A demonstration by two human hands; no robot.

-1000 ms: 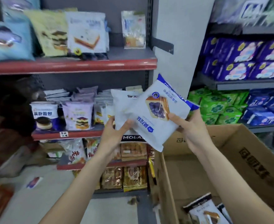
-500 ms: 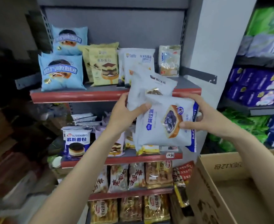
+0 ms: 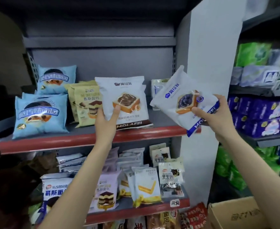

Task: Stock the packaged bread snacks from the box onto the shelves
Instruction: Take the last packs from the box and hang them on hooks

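1. The left hand (image 3: 106,120) pinches the chocolate-toast packet (image 3: 123,103) at its lower left corner, thumb on the front face and fingers behind. The packet stands upright on the top shelf (image 3: 53,142), its bottom seam close to the red front edge, just right of the yellow packets (image 3: 84,103).
2. The right hand (image 3: 214,115) grips the blueberry-toast packet (image 3: 183,101) near its lower right corner, thumb pressed across the printed front. This packet is in the air above the right end of the same shelf, touching nothing that I can see.
3. Handling, as a judgement: both are puffed film pillow packs, light, soft and a little slippery. A hard squeeze would likely crush the bread, so the flat seams and corners are the sensible holds, as both hands show.
4. The chocolate packet points straight up, front face outward, long axis vertical.
5. The blueberry packet is tilted: its top points up and to the left, its blue bottom band down and to the right, long axis diagonal. The picture is blurred there, so the exact lean is uncertain.
6. The box (image 3: 238,214) sits low at the right, below the shelves.
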